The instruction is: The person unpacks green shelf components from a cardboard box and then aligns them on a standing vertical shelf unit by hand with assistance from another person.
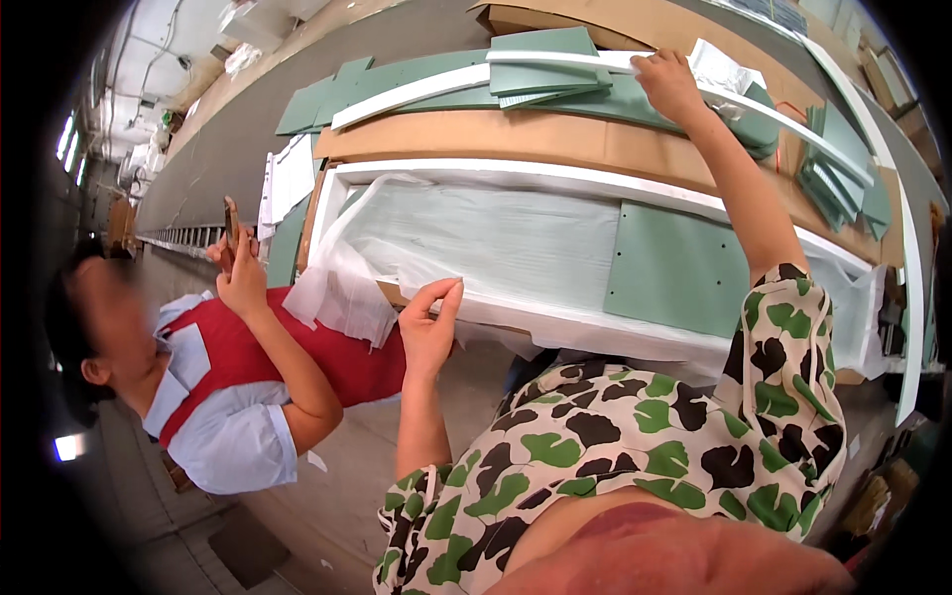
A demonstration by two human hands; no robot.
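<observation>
White strip (615, 62), long and narrow, lies at the far side of the work surface, crossing in front of a small stack of green panels (540, 42), with the person's right hand (671, 84) closed around its middle, fingers curled over and the grip's underside hidden. Just beside that hand is a crumpled pale plastic wrapper (726, 67); a fanned group of green pieces (833, 188) sits near the strip's right end, and a second white strip (407, 96) rests to its left. Nearer the person, past a band of brown cardboard (476, 136), stands an open white-walled box (526, 171), where a drilled green panel (679, 268) lies beside a translucent foam sheet (496, 238) that spills over the near wall. By that spill, the left hand (429, 322) hovers with thumb and forefinger drawn close; whether anything thin is pinched there I cannot tell. Farther left, a co-worker (233, 426) in a red apron holds up a phone-like object (231, 226). The step in hand looks like handling the strip; shifting it would probably call for a second hold along its length, and for lifting it free of the panels.
</observation>
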